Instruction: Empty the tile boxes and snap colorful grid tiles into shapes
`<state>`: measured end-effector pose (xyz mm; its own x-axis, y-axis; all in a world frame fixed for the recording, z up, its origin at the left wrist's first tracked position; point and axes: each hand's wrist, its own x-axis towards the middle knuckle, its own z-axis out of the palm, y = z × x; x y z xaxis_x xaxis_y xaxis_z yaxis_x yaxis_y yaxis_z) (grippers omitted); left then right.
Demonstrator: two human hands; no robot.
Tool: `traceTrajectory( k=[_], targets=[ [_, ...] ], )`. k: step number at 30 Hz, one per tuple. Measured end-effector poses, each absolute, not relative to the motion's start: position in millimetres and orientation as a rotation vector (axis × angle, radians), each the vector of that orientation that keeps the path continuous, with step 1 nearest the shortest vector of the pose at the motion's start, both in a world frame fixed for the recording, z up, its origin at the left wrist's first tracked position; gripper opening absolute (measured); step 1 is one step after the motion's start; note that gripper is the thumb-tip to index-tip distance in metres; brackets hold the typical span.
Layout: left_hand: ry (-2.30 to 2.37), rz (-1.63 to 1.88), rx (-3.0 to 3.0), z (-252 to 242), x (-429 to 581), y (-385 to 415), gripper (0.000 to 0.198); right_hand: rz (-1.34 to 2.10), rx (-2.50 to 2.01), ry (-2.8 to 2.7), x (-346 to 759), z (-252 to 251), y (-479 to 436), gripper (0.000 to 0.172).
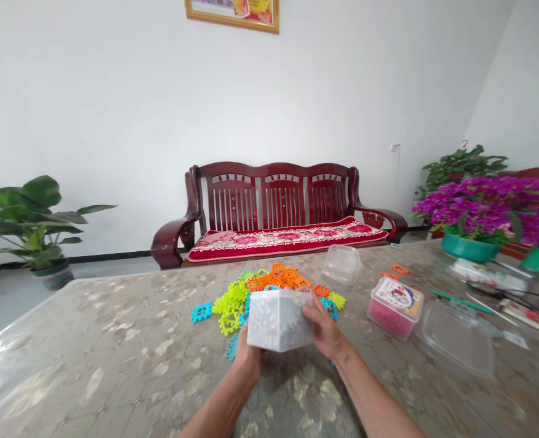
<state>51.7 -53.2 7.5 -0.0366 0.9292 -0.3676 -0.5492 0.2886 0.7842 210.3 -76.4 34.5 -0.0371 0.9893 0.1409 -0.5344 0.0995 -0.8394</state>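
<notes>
Seemingly left hand [247, 358], right hand [325, 330] clasp white box [277, 319]

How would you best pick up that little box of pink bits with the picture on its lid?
Probably from above, pinching the two long side walls of the pink box just under its lid. It sits flat and closed on the table, and the clear tray crowds its right end. Both the left hand and right hand are busy holding the white box.
</notes>
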Motion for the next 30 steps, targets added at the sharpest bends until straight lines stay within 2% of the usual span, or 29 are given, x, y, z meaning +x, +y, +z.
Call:
traceTrajectory(
  k=[3, 5, 8, 12, 16, 18, 23, 30],
  targets=[
    [1.118, 1.249, 0.555, 4.4, 53.5, -56.1, 0.015, 1.381, -0.666, -0.747, 207.4, 28.2, -72.7, 0.048],
    [1.095, 1.211, 0.626, 8.8, 50.3, -53.9, 0.026, 1.352, -0.682, -0.723, 208.2, 25.7, -69.9, 0.048],
    [1.000, 1.126, 0.744, 21.5, 40.1, -46.5, 0.055, 1.229, -0.748, -0.785, 210.8, 23.1, -66.4, 0.047],
    [0.915, 1.036, 1.047, 34.9, 26.4, -40.7, 0.081, 0.980, -0.900, -0.995, 210.2, 17.5, -63.0, 0.045],
    [0.870, 0.983, 1.255, 39.7, 22.1, -42.6, 0.122, 0.770, -1.036, -1.208, 207.8, 18.4, -62.6, 0.042],
    [0.892, 0.980, 1.276, 41.0, 22.3, -43.6, 0.124, 0.605, -1.126, -1.351, 209.5, 24.6, -64.6, 0.039],
    [0.932, 1.068, 1.352, 39.9, 25.4, -41.7, 0.112, 0.095, -1.221, -1.770, 218.9, 48.5, -74.1, 0.028],
    [1.141, 1.096, 1.370, 35.3, 25.4, -33.5, 0.110, -0.179, -1.425, -2.240, 210.8, 88.8, -80.2, 0.036]
  ],
)
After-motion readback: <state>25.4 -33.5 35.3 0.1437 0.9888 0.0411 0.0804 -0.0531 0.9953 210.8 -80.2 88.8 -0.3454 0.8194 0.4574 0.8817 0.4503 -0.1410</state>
